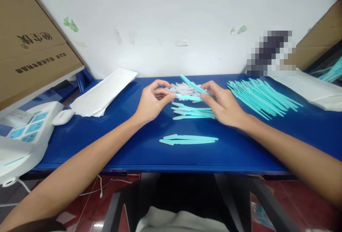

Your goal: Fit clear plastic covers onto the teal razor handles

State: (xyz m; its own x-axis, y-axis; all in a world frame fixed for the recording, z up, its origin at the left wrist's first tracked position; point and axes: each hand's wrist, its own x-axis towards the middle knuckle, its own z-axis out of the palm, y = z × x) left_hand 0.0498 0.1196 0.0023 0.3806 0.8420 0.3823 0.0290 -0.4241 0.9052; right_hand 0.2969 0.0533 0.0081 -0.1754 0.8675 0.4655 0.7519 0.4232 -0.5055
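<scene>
My right hand (223,103) is closed on two turquoise eyebrow razors. One razor (191,83) slants up and to the left; the other razor (188,97) lies level, its head at my left fingertips. My left hand (155,100) is closed in a pinch at that head; whatever is between its fingers is too small to make out. Behind the fingertips lies a pile of small translucent plastic pieces (184,88), partly covered by the razors. Several turquoise razors (192,111) rest just below my hands, and a pair of razors (189,140) lies nearer the table's front edge.
Many turquoise razors (264,96) are spread on the blue table (144,153) at right, near a white packet (315,91). White paper sheets (103,94), a white mouse-shaped object (63,117) and a white power strip (34,132) are at left. A cardboard box (34,43) leans in there.
</scene>
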